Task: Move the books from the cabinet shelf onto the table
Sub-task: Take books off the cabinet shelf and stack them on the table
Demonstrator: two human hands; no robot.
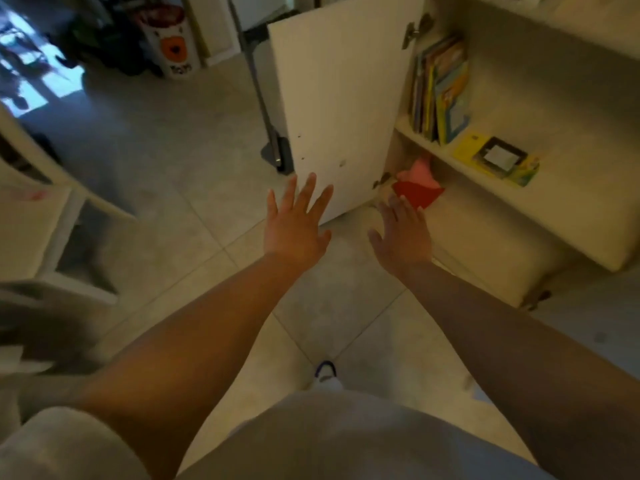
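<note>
Both bare forearms extend forward from the bottom of the view, over pale square floor tiles (194, 216). Left hand (294, 223): back of hand up, fingers straight and spread apart, holding nothing; fingertips lie in front of the lower edge of the open white flat-panel cabinet door (339, 98); contact with the door cannot be told. Right hand (403, 230): back up, fingers straight and slightly fanned, holding nothing, fingertips just short of the lower compartment opening.

Row of thin, brightly coloured picture books (440, 91): upright, slightly leaning, at the left end of the cream middle cabinet shelf (433, 147), just behind the door hinge. Glossy covers in yellow, blue and orange; titles too blurred to read. Beside them on the same shelf lies a flat yellow box with a black-framed white panel (495, 157), face up, one corner overhanging the shelf edge.

Lower compartment: a soft pink and red object (420, 188), partly hidden by the right hand's fingertips; its kind cannot be made out.

Upper left: a white cylindrical bin with an orange bear face (171, 46), top cut by shadow. Left edge: pale furniture, motion-blurred, cut off by the frame. A grey metal leg (270, 133) stands behind the door. Bottom: light grey garment and one white shoe tip (327, 374).
</note>
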